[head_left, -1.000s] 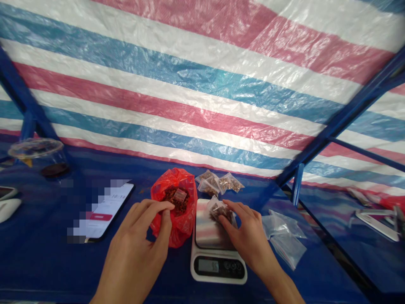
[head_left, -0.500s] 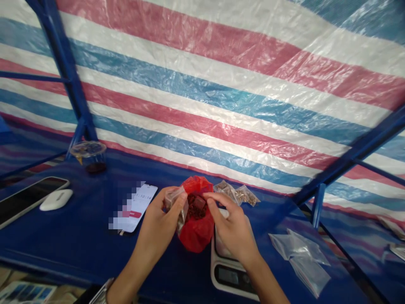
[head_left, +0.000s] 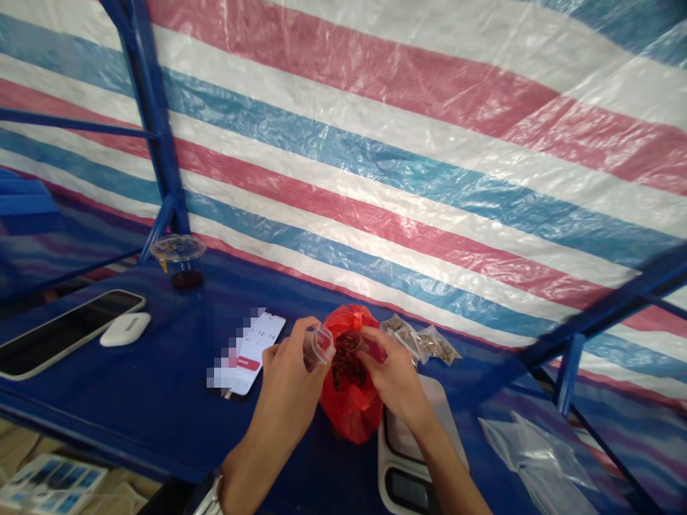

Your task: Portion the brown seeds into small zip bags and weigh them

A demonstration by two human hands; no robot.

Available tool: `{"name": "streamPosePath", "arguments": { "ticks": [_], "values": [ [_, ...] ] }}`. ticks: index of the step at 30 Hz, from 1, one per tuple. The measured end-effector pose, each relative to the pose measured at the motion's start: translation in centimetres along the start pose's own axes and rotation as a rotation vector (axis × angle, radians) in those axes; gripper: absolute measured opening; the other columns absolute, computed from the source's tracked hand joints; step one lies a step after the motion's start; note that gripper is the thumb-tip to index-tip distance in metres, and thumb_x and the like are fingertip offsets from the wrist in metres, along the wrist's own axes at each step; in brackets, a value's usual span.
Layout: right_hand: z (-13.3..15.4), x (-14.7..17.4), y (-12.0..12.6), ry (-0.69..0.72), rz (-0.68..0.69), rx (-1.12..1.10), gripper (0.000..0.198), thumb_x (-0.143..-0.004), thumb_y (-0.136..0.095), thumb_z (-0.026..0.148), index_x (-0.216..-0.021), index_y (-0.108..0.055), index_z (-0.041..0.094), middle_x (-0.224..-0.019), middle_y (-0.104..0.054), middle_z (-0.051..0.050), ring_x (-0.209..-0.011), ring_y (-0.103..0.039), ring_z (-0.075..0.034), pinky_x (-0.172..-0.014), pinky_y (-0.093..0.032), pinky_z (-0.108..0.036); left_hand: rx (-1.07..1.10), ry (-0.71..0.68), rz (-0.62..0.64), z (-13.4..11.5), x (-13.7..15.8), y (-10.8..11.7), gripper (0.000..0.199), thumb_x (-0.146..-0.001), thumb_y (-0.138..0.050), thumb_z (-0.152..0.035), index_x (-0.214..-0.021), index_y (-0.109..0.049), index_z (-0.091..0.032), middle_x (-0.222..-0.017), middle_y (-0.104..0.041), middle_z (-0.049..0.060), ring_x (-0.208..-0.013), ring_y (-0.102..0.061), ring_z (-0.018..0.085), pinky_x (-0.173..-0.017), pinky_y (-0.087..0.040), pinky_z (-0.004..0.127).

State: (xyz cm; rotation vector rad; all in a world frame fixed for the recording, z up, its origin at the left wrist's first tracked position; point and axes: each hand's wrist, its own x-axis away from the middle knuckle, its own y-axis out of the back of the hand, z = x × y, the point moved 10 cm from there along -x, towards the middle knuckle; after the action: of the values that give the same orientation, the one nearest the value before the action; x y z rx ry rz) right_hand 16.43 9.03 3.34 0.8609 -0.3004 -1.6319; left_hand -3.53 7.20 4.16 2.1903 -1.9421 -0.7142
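A small clear plastic bag is held in my left hand, its mouth spread toward the red bag and its lower part hidden by my fingers. The red plastic bag stands open on the blue table, filled with dark reddish-brown dried bits. Over the mouth of that bag, my right hand has its thumb and fingers bent in a pinch among the bits. A reddish, see-through edge shows by these fingertips, but what they hold is unclear. Beneath my right forearm lies a kitchen scale.
Small filled clear bags lie behind the scale, with flat clear bags at the right. Leftward are a lit phone, a white earbud case, a dark phone and a lidded plastic cup. Blue frame bars rise behind.
My right fingers have reached deeper into the red bag. The clear bag's mouth in my left hand now faces the red bag more openly. The whole view has shifted slightly.
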Motion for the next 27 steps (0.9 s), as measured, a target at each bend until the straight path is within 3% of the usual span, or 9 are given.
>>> {"name": "streamPosePath", "arguments": {
  "ticks": [5,8,12,22,27],
  "values": [
    [2.6,1.1,2.8,0.000,0.039,-0.264,0.028,-0.091,-0.068,0.035,-0.117,-0.075,0.025,-0.126,-0.077,-0.007,-0.122,-0.069,-0.027,-0.108,-0.052,-0.043,-0.220,-0.060,0.035,-0.3,0.5,-1.9,0.022,-0.093,-0.060,-0.022,-0.114,-0.063,-0.029,-0.091,-0.077,-0.001,-0.092,-0.070,0.025,-0.094,-0.041,0.044],
    [4.3,2.1,3.8,0.017,0.046,-0.236,0.027,-0.095,-0.067,0.035,-0.120,-0.075,0.028,-0.128,-0.076,-0.006,-0.123,-0.069,-0.026,-0.109,-0.052,-0.042,-0.251,-0.095,0.053,-0.7,1.0,-3.2,0.028,-0.092,-0.060,-0.018,-0.117,-0.063,-0.030,-0.095,-0.077,-0.001,-0.095,-0.069,0.025,-0.091,-0.040,0.041],
    [6.0,2.9,3.6,0.132,0.038,-0.102,0.032,-0.096,-0.058,0.018,-0.119,-0.076,0.030,-0.130,-0.075,-0.004,-0.123,-0.068,-0.024,-0.111,-0.052,-0.040,-0.234,-0.118,0.089,-1.4,1.3,-4.4,0.033,-0.091,-0.058,-0.016,-0.121,-0.062,-0.030,-0.100,-0.077,0.001,-0.100,-0.069,0.026,-0.093,-0.039,0.043],
    [5.8,3.2,3.4,0.274,-0.016,-0.004,0.042,-0.097,-0.049,0.008,-0.124,-0.075,0.027,-0.132,-0.072,-0.006,-0.123,-0.067,-0.021,-0.112,-0.052,-0.037,-0.273,-0.043,0.147,-1.0,0.9,-5.4,0.028,-0.096,-0.056,-0.016,-0.121,-0.062,-0.028,-0.104,-0.077,0.002,-0.106,-0.066,0.028,-0.099,-0.034,0.047],
    [5.4,3.2,3.4,0.231,-0.039,-0.044,0.040,-0.096,-0.052,0.009,-0.123,-0.075,0.028,-0.130,-0.073,-0.005,-0.121,-0.069,-0.020,-0.109,-0.054,-0.034,-0.273,-0.026,0.154,-0.8,0.9,-5.2,0.027,-0.095,-0.058,-0.016,-0.120,-0.062,-0.029,-0.104,-0.077,0.001,-0.107,-0.066,0.028,-0.098,-0.033,0.047]
  ]
}}
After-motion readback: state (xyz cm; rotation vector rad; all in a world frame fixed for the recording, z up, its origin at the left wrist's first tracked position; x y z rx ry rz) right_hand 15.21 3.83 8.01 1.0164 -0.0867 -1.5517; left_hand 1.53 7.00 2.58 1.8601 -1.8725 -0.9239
